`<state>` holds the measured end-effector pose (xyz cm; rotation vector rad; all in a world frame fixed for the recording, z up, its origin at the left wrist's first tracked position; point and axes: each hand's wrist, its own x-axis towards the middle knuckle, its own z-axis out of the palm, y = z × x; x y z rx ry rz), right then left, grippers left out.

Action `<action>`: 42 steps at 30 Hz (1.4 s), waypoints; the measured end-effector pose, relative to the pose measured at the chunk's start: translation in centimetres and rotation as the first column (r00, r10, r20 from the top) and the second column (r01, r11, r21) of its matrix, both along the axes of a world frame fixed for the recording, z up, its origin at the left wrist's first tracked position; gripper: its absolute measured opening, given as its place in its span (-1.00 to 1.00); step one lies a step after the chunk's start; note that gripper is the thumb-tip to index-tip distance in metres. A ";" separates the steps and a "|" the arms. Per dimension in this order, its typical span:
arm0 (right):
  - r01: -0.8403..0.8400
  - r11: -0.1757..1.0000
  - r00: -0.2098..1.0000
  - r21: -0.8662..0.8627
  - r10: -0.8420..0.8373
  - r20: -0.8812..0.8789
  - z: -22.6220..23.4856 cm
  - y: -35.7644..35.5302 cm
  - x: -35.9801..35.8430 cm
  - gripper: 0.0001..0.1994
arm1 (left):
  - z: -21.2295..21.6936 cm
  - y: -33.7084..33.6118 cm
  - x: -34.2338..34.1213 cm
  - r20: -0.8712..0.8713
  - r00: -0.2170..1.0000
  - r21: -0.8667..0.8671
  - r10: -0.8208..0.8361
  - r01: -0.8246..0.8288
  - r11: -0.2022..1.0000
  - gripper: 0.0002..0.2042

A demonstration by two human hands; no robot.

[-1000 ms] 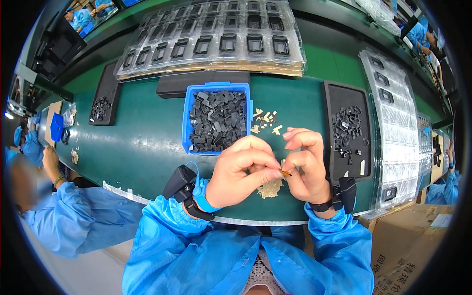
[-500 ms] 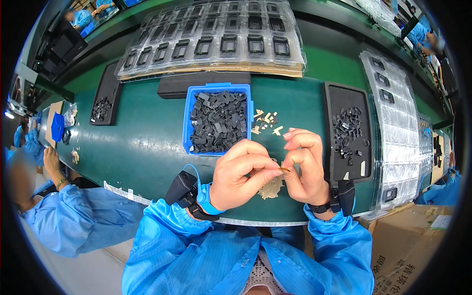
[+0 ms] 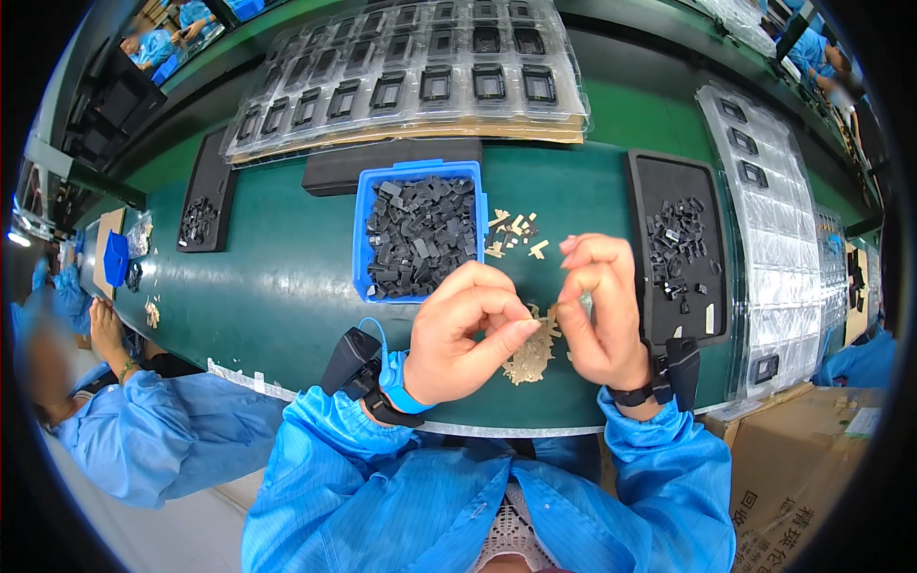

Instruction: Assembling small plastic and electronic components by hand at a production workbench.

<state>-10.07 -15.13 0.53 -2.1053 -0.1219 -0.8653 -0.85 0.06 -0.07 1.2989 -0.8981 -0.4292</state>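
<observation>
My left hand (image 3: 466, 336) and my right hand (image 3: 600, 307) are held together just above the green table, fingertips meeting. Both pinch a small tan piece (image 3: 552, 327), mostly hidden by the fingers. Under the hands lies a little pile of tan scraps (image 3: 528, 360). Just beyond the left hand stands a blue bin (image 3: 361, 244) full of small black parts (image 3: 420, 234). Loose tan bits (image 3: 512, 233) lie beside the bin, beyond the right hand. Each wrist wears a black device; the left also has a blue strap.
A black tray (image 3: 650, 191) with several black parts lies right of my hands. Clear blister trays (image 3: 411, 81) line the back and the right side (image 3: 778, 201). A co-worker's blue sleeve (image 3: 143, 435) is at the left, with a cardboard box (image 3: 807, 458) lower right.
Both hands stay in the same place. The fingertips have shifted slightly around the small tan piece.
</observation>
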 end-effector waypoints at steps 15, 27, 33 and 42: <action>0.256 0.928 0.958 0.272 -0.206 -0.198 -1.6 -0.9 0.9 -0.88 | -1.7 -0.4 0.6 0.414 0.790 0.566 -0.453 0.166 0.807 -0.90; 0.306 0.920 0.940 0.245 -0.251 -0.233 -1.2 -0.9 0.3 -0.90 | 3.0 3.1 6.1 0.779 0.626 0.431 0.037 -0.578 0.692 -0.81; 0.308 0.915 0.938 0.259 -0.248 -0.241 -0.9 -0.9 0.4 -0.90 | 2.1 2.7 6.5 0.815 0.580 0.434 -0.013 -0.595 0.677 -0.83; 0.114 0.895 0.991 0.431 -0.073 -0.111 -1.2 -0.1 0.5 -0.72 | 3.6 0.2 3.2 -0.367 0.930 0.230 0.003 0.087 0.969 -0.88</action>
